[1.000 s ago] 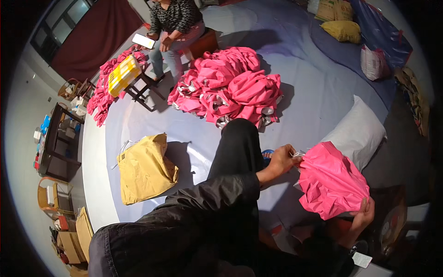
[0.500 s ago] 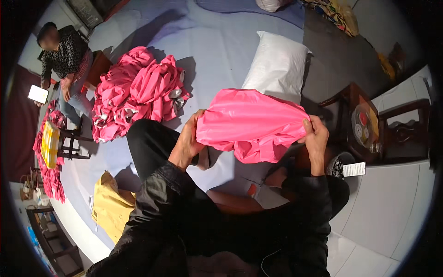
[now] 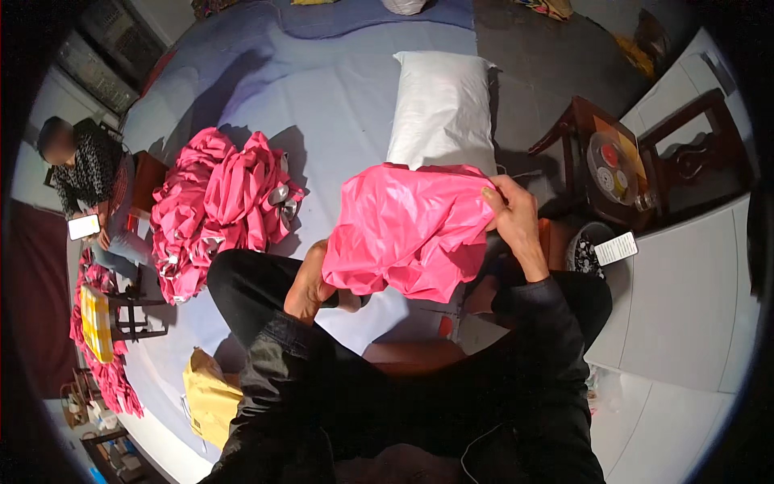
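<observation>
Between my hands, over my lap, hangs a pink glossy cloth [image 3: 407, 234], crumpled and puffed out, with loose folds along its lower edge. My right hand [image 3: 518, 222] pinches its upper right corner, thumb on top. At the cloth's left edge is my left hand [image 3: 306, 284]; its fingers go out of sight behind the material, and the grip seems closed on it. Just beyond the cloth lies a full white sack [image 3: 445, 109], its near end partly covered from view. To the left rises a large heap of similar pink cloth [image 3: 222, 202] with silvery patches.
A seated person [image 3: 89, 173] at the far left holds a lit tablet or phone [image 3: 83, 227]. Nearby are a stool with a yellow checked top [image 3: 97, 324] and a yellow bag [image 3: 211, 395]. On the right stand a dark wooden chair [image 3: 588, 157] bearing a round tray and a patterned bin [image 3: 582, 250].
The cloth has gone from a stretched, smooth fold to a more crumpled, hanging shape. My right hand has shifted left and slightly up. The view has turned somewhat.
</observation>
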A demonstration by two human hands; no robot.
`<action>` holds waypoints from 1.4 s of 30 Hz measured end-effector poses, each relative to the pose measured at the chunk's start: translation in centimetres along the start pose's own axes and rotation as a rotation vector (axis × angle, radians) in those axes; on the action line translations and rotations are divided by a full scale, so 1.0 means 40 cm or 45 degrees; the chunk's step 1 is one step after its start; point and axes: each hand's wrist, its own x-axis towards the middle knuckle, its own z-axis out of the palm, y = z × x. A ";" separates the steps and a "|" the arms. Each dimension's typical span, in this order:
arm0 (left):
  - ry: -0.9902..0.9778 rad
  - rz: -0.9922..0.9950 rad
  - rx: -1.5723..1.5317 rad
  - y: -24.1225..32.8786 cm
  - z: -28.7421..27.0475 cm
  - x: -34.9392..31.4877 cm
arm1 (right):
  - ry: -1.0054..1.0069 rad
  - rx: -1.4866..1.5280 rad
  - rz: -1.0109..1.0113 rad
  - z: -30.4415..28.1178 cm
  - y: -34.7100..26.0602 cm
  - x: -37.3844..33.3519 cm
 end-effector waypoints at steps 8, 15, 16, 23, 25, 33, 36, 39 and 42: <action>0.178 0.057 0.153 -0.021 -0.014 0.011 | 0.070 -0.206 -0.305 0.008 0.038 0.014; 0.116 0.243 -0.408 0.064 -0.038 0.019 | 0.030 0.070 0.148 -0.035 -0.027 0.010; 0.126 0.186 -0.402 0.057 -0.022 0.019 | 0.025 0.092 0.130 -0.038 -0.023 0.010; 0.238 -0.074 0.161 -0.082 -0.057 0.035 | -0.011 -0.128 -0.183 -0.010 0.030 0.022; 0.279 0.033 0.216 -0.093 -0.058 0.040 | 0.044 -0.202 -0.195 -0.018 0.013 0.016; 0.687 0.458 0.672 -0.071 -0.108 0.065 | 0.104 -0.345 -0.346 -0.006 -0.021 0.005; 0.720 0.855 1.072 -0.037 0.081 -0.018 | -0.034 -0.398 -0.326 0.033 -0.026 -0.033; 0.576 1.249 1.545 -0.060 0.125 -0.044 | -0.273 -0.327 -0.351 0.128 -0.021 -0.076; 0.276 1.390 1.833 -0.123 0.171 -0.047 | -0.439 -0.143 -0.347 0.170 -0.053 -0.104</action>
